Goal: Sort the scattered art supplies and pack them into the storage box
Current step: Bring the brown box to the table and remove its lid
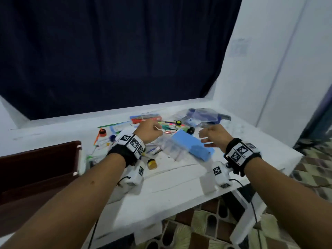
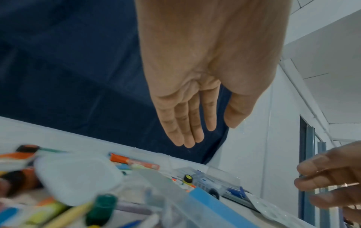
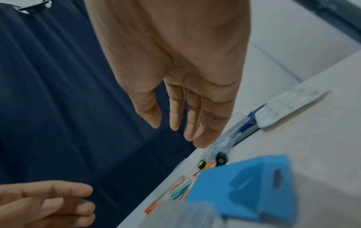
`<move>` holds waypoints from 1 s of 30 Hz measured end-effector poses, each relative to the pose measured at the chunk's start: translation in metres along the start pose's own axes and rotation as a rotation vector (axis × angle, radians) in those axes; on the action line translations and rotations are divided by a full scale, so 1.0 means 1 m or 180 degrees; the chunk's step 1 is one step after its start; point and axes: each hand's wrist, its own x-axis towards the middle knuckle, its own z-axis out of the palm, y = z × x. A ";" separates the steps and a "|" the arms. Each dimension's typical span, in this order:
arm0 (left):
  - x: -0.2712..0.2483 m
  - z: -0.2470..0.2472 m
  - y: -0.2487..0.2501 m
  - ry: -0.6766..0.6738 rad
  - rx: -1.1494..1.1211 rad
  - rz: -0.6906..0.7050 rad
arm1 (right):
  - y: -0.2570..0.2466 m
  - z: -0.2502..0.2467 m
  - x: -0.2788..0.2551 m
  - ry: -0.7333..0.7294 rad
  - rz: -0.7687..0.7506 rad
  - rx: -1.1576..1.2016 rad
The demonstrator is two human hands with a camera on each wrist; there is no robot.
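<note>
**Two hands above the pile, nothing packed yet**

Both raised over the clutter, holding nothing. Left hand (image 1: 150,131) with fingers straight and relaxed in the wrist view; right hand (image 1: 213,134) spread loosely, just above the storage box (image 1: 193,146), a blue-lidded clear case lying tilted between the two. Beyond, scattered art supplies (image 1: 161,125): markers, small paint jars (image 1: 152,164), a flat clear case (image 1: 206,115), all loose on the white table (image 1: 179,191). Sorting seemingly at the very beginning; almost everything left to gather and pack. Contents of the box too blurred to judge.
</note>
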 end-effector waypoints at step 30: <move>0.368 0.234 0.114 -0.0325 0.0570 -0.0055 | 0.100 -0.212 0.382 0.0307 0.0777 -0.0782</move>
